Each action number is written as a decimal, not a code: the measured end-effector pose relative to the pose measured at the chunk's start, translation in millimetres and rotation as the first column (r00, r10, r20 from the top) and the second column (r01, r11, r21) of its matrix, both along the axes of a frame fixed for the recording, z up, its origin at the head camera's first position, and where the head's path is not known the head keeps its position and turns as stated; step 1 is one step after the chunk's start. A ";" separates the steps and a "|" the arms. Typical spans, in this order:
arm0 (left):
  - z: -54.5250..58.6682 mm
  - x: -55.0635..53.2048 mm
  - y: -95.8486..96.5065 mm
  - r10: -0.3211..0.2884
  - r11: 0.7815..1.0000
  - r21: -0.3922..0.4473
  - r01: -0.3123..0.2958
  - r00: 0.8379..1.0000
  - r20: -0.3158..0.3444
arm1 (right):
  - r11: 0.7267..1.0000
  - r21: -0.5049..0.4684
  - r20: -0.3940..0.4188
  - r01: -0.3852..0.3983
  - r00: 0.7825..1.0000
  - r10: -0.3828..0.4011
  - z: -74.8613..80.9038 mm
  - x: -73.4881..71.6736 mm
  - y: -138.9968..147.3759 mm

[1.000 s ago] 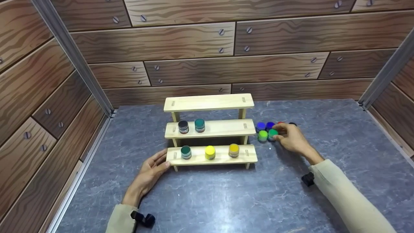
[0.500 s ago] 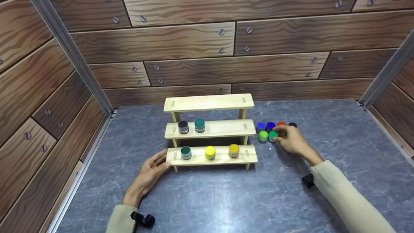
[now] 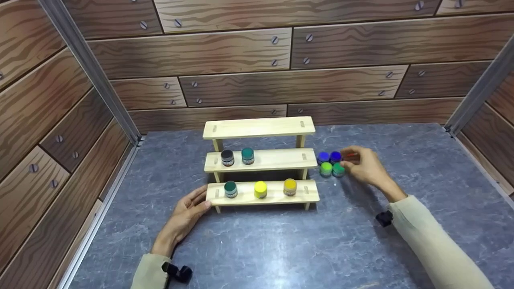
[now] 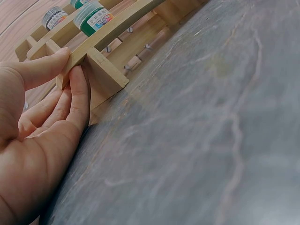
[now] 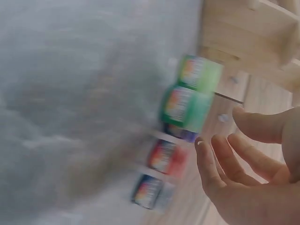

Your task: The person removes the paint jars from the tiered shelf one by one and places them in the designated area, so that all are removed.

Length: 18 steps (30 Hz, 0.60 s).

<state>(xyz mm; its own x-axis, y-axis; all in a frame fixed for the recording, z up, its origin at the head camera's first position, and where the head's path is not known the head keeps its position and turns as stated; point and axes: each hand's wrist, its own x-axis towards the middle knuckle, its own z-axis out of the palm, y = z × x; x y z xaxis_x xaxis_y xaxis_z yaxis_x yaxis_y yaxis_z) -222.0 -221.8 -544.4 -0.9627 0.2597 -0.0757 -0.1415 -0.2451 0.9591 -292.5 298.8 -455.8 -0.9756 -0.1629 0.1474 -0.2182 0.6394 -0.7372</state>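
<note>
While my left grip (image 3: 186, 210) pinches the left end of the bottom shelf (image 3: 277, 196), thumb on top and fingers beneath, my right grip (image 3: 363, 164) works past the stand's right edge. Left hold is probably there to steady the wooden stand (image 3: 259, 127); the pinch at the corner leaves the shelf's upper face free for jars.

Right grip: released, thumb and fingers apart, nothing between them. It hangs beside the red jar (image 5: 161, 157); contact, cannot tell. Dark jar (image 5: 147, 191) just beyond the red one, hidden from above by my hand.

Loose group stands on the worktop (image 3: 257, 241), toward its back edge: two blue jars (image 3: 323, 157) behind, light green jar (image 3: 326, 169) and green jar (image 3: 338, 169) in front. Packed close, likely for easy reach.

Bottom shelf, from its left end: dark green jar (image 3: 230, 189), yellow jar (image 3: 260, 189), amber jar (image 3: 290, 187), spaced apart, perhaps so each shows. Middle shelf (image 3: 281, 158): black jar (image 3: 227, 157) and teal jar (image 3: 247, 156) near its left end, lids up.
</note>
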 end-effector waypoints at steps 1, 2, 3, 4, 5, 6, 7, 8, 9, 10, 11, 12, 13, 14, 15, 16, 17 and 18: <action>0.2 -0.1 0.0 -0.001 1.000 -0.002 0.001 1.000 0.000 | 1.000 -0.007 -0.011 -0.001 1.000 0.001 4.8 0.7 -0.9; 0.4 -0.2 0.1 -0.002 1.000 -0.002 0.002 1.000 0.000 | 1.000 -0.011 -0.014 -0.002 1.000 0.002 9.9 2.0 -2.3; 0.5 -0.4 0.2 -0.003 1.000 -0.003 0.003 1.000 -0.001 | 1.000 -0.016 -0.017 -0.003 1.000 0.003 14.6 3.3 -4.2; 0.5 -0.3 0.1 -0.003 1.000 -0.001 0.003 1.000 -0.001 | 1.000 -0.017 -0.020 -0.003 1.000 0.002 18.6 4.7 -6.9; 0.4 -0.1 0.1 -0.001 1.000 0.001 0.001 1.000 0.001 | 1.000 -0.018 -0.024 -0.002 1.000 0.002 22.5 6.2 -10.1; 0.4 0.1 -0.1 -0.001 1.000 0.002 0.001 1.000 0.000 | 1.000 -0.020 -0.030 -0.005 1.000 0.005 25.6 7.5 -13.5; 0.2 0.2 -0.2 0.000 1.000 0.003 0.000 1.000 0.000 | 1.000 -0.022 -0.039 -0.012 0.999 0.011 28.2 8.5 -17.2; 0.1 0.4 -0.2 0.003 1.000 0.003 -0.003 1.000 0.001 | 0.999 -0.025 -0.048 -0.020 0.999 0.019 30.7 9.7 -21.2; -0.1 0.6 -0.3 0.005 1.000 0.002 -0.005 1.000 0.003 | 0.999 -0.025 -0.064 -0.030 0.998 0.028 32.7 10.6 -25.7; -0.2 0.8 -0.3 0.008 1.000 0.001 -0.008 1.000 0.005 | 0.999 -0.031 -0.081 -0.043 0.996 0.040 34.7 11.6 -30.0; -0.2 0.9 -0.3 0.009 1.000 -0.002 -0.009 1.000 0.006 | 0.997 -0.042 -0.099 -0.059 0.994 0.054 36.4 12.3 -34.6; -0.1 0.9 -0.3 0.009 1.000 -0.004 -0.009 1.000 0.006 | 0.996 -0.053 -0.116 -0.075 0.991 0.069 37.7 12.7 -39.0; -0.1 0.8 -0.2 0.008 1.000 -0.005 -0.008 1.000 0.006 | 0.994 -0.061 -0.130 -0.090 0.988 0.082 39.0 13.1 -43.8; 0.0 0.6 0.0 0.007 1.000 -0.005 -0.007 1.000 0.006 | 0.992 -0.071 -0.143 -0.105 0.985 0.094 40.1 13.3 -48.5; 0.2 0.4 0.2 0.007 1.000 -0.003 -0.007 1.000 0.005 | 0.990 -0.079 -0.151 -0.117 0.983 0.104 41.0 13.3 -53.4; 0.3 0.3 0.5 0.006 1.000 -0.001 -0.006 1.000 0.003 | 0.987 -0.088 -0.153 -0.132 0.981 0.117 41.6 13.1 -58.2; 0.5 0.1 0.8 0.006 1.000 0.002 -0.006 1.000 0.003 | 0.985 -0.094 -0.151 -0.143 0.980 0.128 42.2 13.0 -63.4; 0.6 0.0 1.0 0.007 1.000 0.006 -0.007 1.000 0.001 | 0.982 -0.102 -0.151 -0.159 0.978 0.142 42.5 12.5 -68.5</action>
